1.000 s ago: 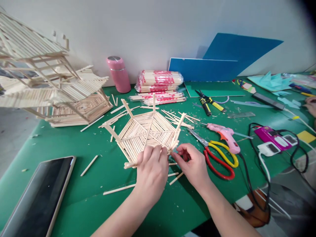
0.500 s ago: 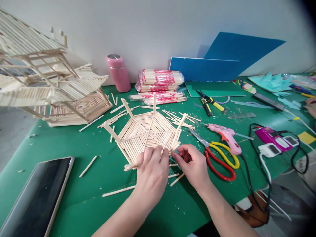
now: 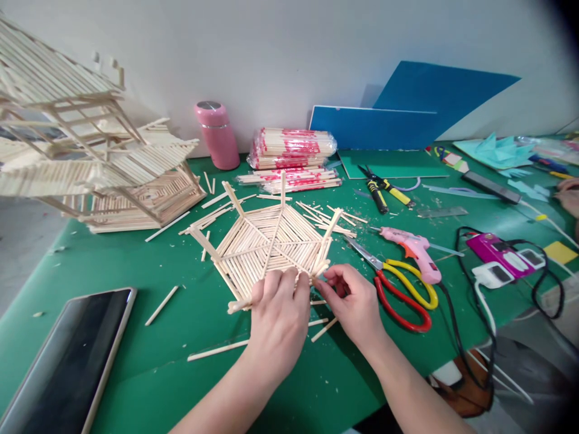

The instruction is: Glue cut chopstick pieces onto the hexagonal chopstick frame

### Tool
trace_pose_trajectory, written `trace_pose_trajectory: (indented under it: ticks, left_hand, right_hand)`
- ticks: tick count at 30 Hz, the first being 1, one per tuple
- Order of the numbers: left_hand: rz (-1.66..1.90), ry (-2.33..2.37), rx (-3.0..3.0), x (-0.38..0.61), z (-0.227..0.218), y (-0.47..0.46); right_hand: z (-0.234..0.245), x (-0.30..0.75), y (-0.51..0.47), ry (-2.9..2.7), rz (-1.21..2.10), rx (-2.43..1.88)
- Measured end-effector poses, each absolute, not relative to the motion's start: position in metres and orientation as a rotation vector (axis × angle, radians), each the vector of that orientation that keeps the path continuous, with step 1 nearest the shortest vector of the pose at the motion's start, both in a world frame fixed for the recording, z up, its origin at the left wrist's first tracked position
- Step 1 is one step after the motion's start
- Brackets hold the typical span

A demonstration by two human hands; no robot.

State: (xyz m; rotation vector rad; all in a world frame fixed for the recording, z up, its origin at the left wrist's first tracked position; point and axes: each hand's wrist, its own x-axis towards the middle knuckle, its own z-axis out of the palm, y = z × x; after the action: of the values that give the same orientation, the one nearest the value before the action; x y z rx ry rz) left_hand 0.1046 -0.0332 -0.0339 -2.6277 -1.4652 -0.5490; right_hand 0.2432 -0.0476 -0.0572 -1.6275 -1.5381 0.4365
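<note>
A six-sided base of thin wooden sticks (image 3: 253, 247) lies on the table, its sticks laid in a web-like pattern, with short posts rising at its corners. My left hand (image 3: 283, 310) curls its fingers over the near edge and grips it, hiding part of that side. At the near right corner my right hand (image 3: 350, 295) is closed, thumb and forefinger pinched at a stick end; the tips partly hide it. Loose cut sticks (image 3: 217, 351) lie just in front of the base and under my hands.
Right of the base lie scissors (image 3: 402, 289), a pink glue gun (image 3: 416, 247) with its cable, and pliers (image 3: 382, 190). A phone (image 3: 67, 361) and a stick-built pavilion (image 3: 113, 163) are left. Behind stand a pink flask (image 3: 218, 135) and packed sticks (image 3: 294, 147). Another person's hand (image 3: 569, 196) shows far right.
Both hands keep the same hold at the near edge and corner. The whole view has shifted very slightly; nothing else has visibly moved.
</note>
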Motion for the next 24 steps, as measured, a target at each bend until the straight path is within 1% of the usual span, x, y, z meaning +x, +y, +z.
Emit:
trace_pose_trajectory:
  ticks: [24]
  left_hand:
    - [-0.544, -1.458, -2.611, 0.1046, -0.035, -0.0344]
  right_hand:
    - [-0.058, 0.2433, -0.0472, -1.538, 0.425, -1.628]
